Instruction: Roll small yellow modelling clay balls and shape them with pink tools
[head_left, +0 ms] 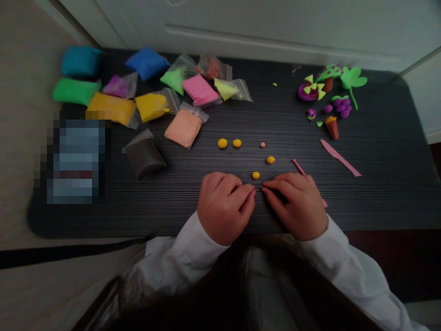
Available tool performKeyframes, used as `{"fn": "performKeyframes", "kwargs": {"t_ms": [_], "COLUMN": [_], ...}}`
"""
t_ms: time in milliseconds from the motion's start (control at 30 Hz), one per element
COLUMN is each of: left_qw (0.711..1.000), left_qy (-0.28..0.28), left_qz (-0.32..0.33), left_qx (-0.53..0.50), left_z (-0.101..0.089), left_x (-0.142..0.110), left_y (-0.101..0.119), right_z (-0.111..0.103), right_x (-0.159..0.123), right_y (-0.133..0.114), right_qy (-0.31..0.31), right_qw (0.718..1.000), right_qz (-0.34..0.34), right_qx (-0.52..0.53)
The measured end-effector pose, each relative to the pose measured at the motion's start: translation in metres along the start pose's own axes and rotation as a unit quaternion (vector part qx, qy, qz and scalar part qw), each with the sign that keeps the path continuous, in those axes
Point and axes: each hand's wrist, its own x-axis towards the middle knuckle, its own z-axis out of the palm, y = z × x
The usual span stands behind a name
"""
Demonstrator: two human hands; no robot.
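My left hand point(223, 207) rests at the table's front edge, its thumb and forefinger pressed together; anything between them is hidden. Facing it, my right hand point(296, 204) pinches a speck at its fingertips, too small to name. Just beyond the fingertips lies a small yellow clay ball point(255, 175), with a second yellow ball point(270, 160) a little farther off. Two more, a larger yellow ball point(222, 143) and its neighbouring yellow ball point(237, 143), sit to the left. A tiny peach clay bit point(262, 145) is near them. Partly under my right hand runs a thin pink modelling tool point(298, 166).
Several bags of coloured clay, among them a peach bag point(185, 125) and a black bag point(144, 155), cover the left and back. A pink clay knife point(340, 157) lies at right, below finished clay pieces such as purple grapes point(342, 105). A blurred-out phone-like object point(77, 161) is far left.
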Motion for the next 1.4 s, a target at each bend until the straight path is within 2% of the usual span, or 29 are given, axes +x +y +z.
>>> {"fn": "performKeyframes", "kwargs": {"t_ms": [200,400,567,833,1400], "left_qw": [1.0,0.997,0.994,0.993,0.992], "left_qy": [-0.003,0.016,0.055,0.06,0.062], "left_qz": [-0.011,-0.007,0.011,0.017,0.009], "left_qx": [-0.028,-0.07,-0.092,-0.097,-0.106], "left_z": [0.001,-0.001,-0.004,-0.005,-0.005], "left_x": [0.001,0.0,-0.001,0.0,0.002], "left_y": [-0.001,-0.002,-0.001,-0.002,-0.001], "right_z": [0.0,-0.005,-0.009,-0.009,-0.009], "right_x": [0.001,-0.001,-0.001,0.0,-0.001], "right_y": [-0.003,-0.008,-0.01,-0.013,-0.012], "right_qy": [0.001,0.004,0.006,-0.005,0.0], "right_qw": [1.0,0.986,0.974,0.962,0.956], "right_qz": [-0.005,0.035,0.059,0.068,0.068], "right_qx": [0.014,0.161,0.22,0.266,0.286]}}
